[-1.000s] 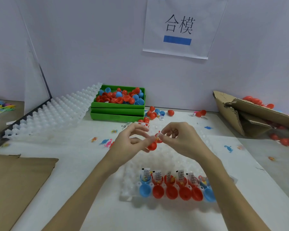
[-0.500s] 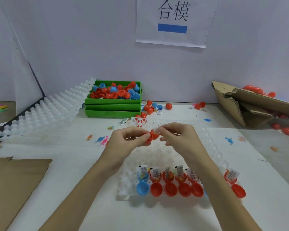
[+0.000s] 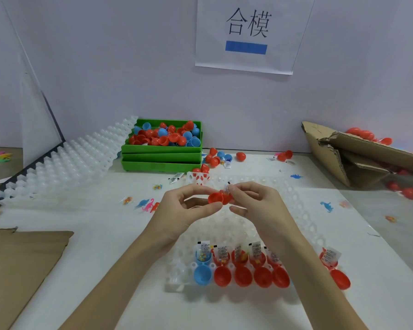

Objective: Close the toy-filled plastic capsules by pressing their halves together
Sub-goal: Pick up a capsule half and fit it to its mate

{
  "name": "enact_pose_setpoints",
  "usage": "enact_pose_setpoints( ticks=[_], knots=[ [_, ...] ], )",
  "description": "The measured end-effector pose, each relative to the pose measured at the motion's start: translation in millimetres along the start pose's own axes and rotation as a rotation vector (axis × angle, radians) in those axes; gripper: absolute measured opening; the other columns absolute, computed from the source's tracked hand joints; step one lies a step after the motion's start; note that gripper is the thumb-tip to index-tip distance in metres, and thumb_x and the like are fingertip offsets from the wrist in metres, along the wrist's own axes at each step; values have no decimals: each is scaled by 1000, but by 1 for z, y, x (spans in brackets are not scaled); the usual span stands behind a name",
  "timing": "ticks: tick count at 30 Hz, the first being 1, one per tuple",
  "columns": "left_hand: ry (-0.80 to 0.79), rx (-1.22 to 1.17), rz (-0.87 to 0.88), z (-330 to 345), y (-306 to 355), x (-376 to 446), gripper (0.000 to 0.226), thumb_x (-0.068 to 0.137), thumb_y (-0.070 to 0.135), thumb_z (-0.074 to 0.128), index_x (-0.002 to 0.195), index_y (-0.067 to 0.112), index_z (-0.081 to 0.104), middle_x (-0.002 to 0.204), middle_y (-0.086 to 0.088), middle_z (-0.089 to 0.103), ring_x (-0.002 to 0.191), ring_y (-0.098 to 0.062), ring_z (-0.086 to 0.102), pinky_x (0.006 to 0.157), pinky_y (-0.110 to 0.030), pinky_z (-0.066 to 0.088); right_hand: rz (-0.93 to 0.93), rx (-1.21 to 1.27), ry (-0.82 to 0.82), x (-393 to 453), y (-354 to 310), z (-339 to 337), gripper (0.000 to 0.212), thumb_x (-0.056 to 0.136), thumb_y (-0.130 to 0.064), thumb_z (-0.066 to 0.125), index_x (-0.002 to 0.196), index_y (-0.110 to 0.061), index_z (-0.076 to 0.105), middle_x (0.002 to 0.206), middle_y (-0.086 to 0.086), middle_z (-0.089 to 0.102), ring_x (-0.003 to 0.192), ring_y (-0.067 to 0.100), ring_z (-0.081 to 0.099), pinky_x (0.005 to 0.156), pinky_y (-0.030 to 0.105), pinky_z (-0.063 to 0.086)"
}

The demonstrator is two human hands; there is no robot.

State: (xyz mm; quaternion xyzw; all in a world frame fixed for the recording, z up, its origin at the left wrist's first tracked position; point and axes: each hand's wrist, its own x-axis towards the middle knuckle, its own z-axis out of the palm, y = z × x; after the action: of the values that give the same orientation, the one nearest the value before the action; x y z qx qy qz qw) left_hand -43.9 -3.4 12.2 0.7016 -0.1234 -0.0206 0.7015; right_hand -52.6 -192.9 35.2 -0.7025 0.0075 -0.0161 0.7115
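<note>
While the left hand [image 3: 188, 206] pinches one half of the red capsule [image 3: 218, 198] above the clear tray [image 3: 303, 210], the right hand [image 3: 255, 201] pinches the other half, a packet protruding between them; filled open capsules [image 3: 243, 265] line the tray's near edge

Two bare forearms rise from the lower edge of the frame. No sleeves show; the left hand [image 3: 184, 208] and right hand [image 3: 258, 206] wear no gloves, rings or watch.
</note>
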Motion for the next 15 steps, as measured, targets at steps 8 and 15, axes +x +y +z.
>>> enact_pose_setpoints(
  ticks=[8, 15],
  knots=[
    [-48, 213, 215, 4, 1, -3, 53, 91, 11, 80, 135, 37, 67, 118, 10, 71, 105, -18, 74, 93, -26, 59, -116, -50, 11, -3, 0, 3, 14, 92, -22, 77, 93, -8, 75, 86, 3, 78, 82, 18, 76, 74, 20, 59],
    [-9, 360, 329, 4, 2, -4, 43, 90, 22, 78, 133, 27, 70, 128, 19, 63, 107, -13, 72, 91, -26, 60, -127, -5, -58, -2, 3, 2, 13, 94, -21, 76, 102, -11, 75, 94, 2, 78, 88, 15, 77, 81, 26, 62]
  ],
)
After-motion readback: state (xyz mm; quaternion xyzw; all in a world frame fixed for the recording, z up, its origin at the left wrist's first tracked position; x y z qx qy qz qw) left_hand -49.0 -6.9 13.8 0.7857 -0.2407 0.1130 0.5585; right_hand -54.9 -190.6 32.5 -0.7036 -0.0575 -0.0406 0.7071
